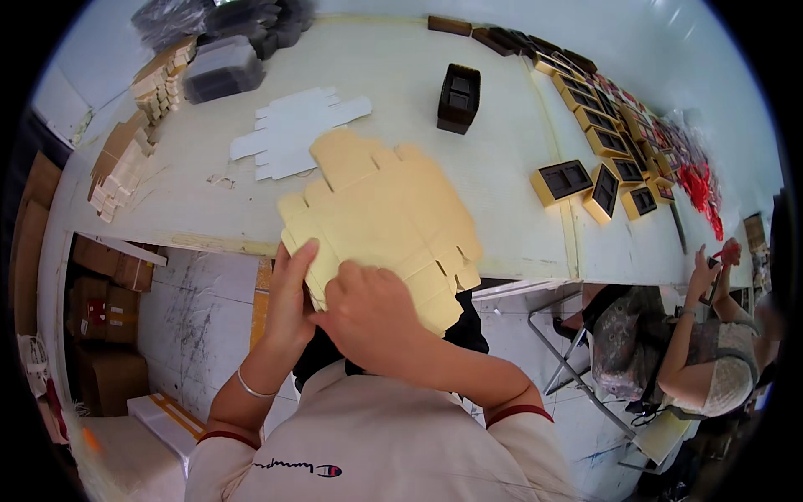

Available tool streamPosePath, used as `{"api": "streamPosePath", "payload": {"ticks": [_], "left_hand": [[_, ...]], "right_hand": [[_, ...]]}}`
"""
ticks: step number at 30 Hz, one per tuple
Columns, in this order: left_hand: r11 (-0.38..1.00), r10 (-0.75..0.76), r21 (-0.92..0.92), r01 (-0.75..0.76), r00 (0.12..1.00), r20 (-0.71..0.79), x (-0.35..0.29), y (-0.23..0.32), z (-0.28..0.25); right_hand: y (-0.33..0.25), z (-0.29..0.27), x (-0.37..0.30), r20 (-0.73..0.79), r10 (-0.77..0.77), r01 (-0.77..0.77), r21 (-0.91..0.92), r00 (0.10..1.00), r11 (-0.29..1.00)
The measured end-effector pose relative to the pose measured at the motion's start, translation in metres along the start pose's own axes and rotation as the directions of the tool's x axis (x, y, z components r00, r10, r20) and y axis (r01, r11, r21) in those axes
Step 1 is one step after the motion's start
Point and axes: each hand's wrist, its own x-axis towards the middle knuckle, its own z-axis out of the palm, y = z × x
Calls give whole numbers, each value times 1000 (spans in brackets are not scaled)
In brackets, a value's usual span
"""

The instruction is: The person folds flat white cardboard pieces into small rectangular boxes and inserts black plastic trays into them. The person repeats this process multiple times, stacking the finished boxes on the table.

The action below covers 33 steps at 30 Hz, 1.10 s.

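Observation:
A flat, pale gold cardboard box blank [389, 213] with cut flaps and slots is held up in front of me, tilted over the table's near edge. My left hand [293, 293] grips its left edge, thumb on the face and the other fingers behind. My right hand [368, 309] is closed against the blank's lower left part, fingers curled; its thumb is near the left hand. Just beyond lies a white flat box blank [297, 130] on the table, partly covered by the gold one. A dark brown plastic tray [458, 99] with compartments stands farther back.
Gold boxes with dark inserts [562, 181] line the right side. Stacks of folded card [121, 163] and dark plastic sheets [222, 69] lie at the left. A seated person [703, 343] works at the right. Cartons [104, 309] fill a shelf under the table [401, 67].

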Motion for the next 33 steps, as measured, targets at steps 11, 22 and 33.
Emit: {"api": "streamPosePath", "payload": {"ticks": [11,22,33], "left_hand": [[943,-238,-201,265,960,151,21,19,-16],[895,432,55,-443,890,142,-7,110,-38],[-437,459,146,-887,-80,885,3,-17,19]], "right_hand": [[-5,-13,-92,141,-391,415,-259,910,872],[117,-135,-159,-323,722,-616,378,612,691],[108,-239,46,-674,212,-81,221,707,972]]}}
